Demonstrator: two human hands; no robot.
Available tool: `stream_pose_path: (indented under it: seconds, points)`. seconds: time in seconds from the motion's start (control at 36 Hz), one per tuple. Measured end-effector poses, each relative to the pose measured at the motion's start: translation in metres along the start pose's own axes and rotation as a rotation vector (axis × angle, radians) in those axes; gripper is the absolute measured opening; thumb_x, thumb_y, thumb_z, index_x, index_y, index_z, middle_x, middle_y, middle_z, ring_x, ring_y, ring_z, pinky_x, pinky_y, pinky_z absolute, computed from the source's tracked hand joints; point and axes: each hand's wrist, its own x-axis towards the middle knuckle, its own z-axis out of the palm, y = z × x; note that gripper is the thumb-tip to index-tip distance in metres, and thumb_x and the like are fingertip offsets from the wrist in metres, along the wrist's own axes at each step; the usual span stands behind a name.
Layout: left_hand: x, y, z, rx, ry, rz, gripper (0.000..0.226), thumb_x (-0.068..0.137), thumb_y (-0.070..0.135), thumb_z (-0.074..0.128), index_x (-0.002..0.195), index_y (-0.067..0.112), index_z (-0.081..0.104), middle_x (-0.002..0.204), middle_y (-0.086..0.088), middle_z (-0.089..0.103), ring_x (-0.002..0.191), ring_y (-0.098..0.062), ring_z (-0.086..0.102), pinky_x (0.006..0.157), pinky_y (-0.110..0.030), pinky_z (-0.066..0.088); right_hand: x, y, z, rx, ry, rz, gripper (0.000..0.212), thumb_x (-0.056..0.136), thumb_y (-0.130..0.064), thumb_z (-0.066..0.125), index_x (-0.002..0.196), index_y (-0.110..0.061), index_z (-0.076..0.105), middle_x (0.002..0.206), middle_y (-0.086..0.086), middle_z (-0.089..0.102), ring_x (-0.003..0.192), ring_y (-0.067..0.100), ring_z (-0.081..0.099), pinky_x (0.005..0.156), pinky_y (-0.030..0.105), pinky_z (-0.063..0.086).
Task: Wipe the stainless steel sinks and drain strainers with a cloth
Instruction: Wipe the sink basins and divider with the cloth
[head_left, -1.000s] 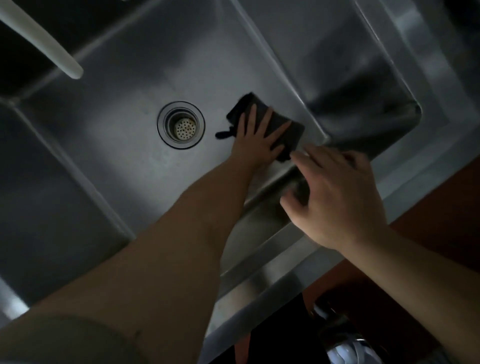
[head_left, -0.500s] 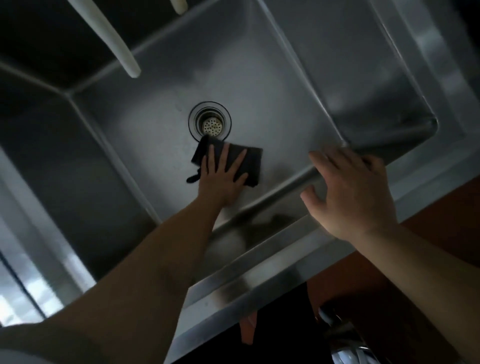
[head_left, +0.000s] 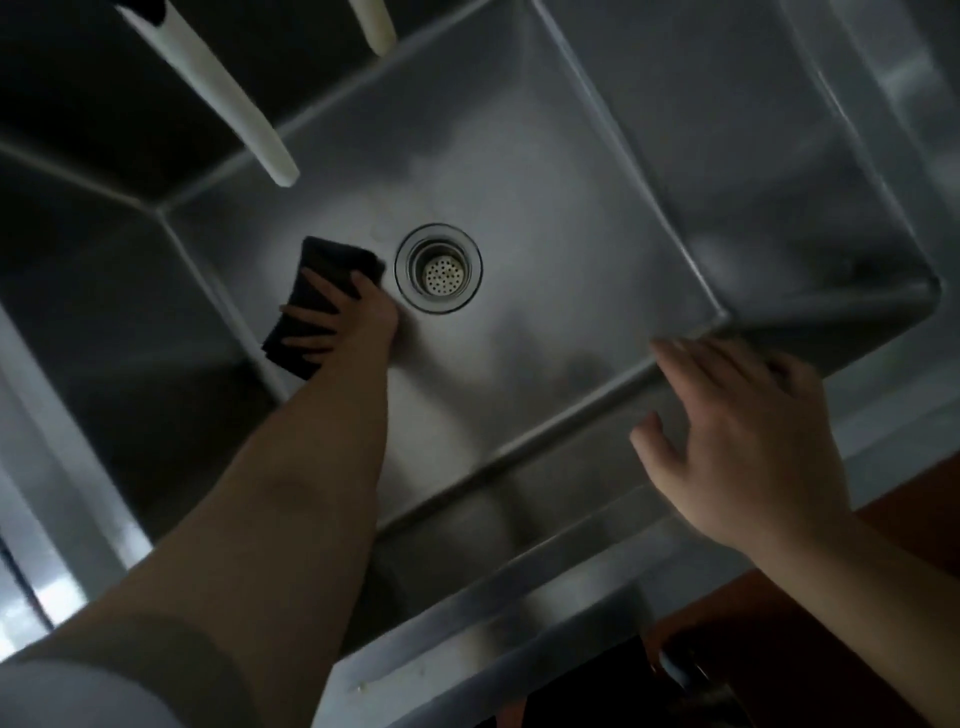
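The left hand (head_left: 358, 317) reaches down into the steel sink (head_left: 571, 218) with its fingers spread straight and pressed flat on a black cloth (head_left: 322, 280), which lies on the sink floor at the left, close to the crease where the floor meets the left wall. The cloth is folded into a rough oblong and tilts from upper right to lower left; its upper right corner comes near the drain but stays just clear of the ring. The strainer (head_left: 439, 270) sits in the drain at the middle of the floor, a pale perforated cup inside bright concentric rings, just to the right of the left hand's wrist side. The right hand (head_left: 743, 441) is well apart from the left, up at the near edge of the sink, fingers loosely extended and a little blurred, thumb out to the left; it holds nothing, and whether the fingertips touch the rim cannot be told. Two pale spouts hang over the far side: a long one (head_left: 228, 109) slanting down to the right above the left part of the basin, and a shorter one (head_left: 376, 26) at the top edge. Along the bottom runs the front lip of the steel worktop (head_left: 519, 613), with a reddish-brown surface (head_left: 909, 519) below it at the right.
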Motion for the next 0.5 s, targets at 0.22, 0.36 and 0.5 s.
stream_pose_path:
  seconds: [0.22,0.36,0.5]
  points:
    - [0.008,0.013,0.017,0.259,-0.095,0.533,0.073,0.085,0.077,0.016,0.148,0.053,-0.014,0.163,-0.004,-0.023,0.146,-0.043,-0.023,0.115,-0.059,-0.013,-0.001,0.001,-0.003,0.009,-0.009,0.015,0.058,0.088,-0.044,0.040,0.133,-0.013,0.057,0.131,0.008,0.063,0.121,0.026,0.056,0.101,0.048,0.038]
    - [-0.017,-0.045,0.019,0.307,-0.159,0.741,0.064,0.084,0.079,0.010,0.137,0.064,-0.022,0.164,0.004,-0.018,0.149,-0.035,-0.020,0.117,-0.054,-0.010,-0.002,0.000,-0.003,-0.014,-0.033,0.024,0.059,0.088,-0.046,0.040,0.134,-0.013,0.056,0.130,0.007,0.063,0.118,0.025,0.059,0.099,0.045,0.038]
    - [-0.052,-0.085,0.013,0.192,-0.198,0.389,0.068,0.090,0.076,0.016,0.146,0.056,-0.017,0.163,0.004,-0.022,0.149,-0.033,-0.021,0.118,-0.051,-0.011,-0.002,-0.001,-0.005,0.002,-0.028,0.051,0.059,0.087,-0.048,0.040,0.134,-0.014,0.054,0.126,0.005,0.065,0.114,0.023,0.061,0.100,0.044,0.039]
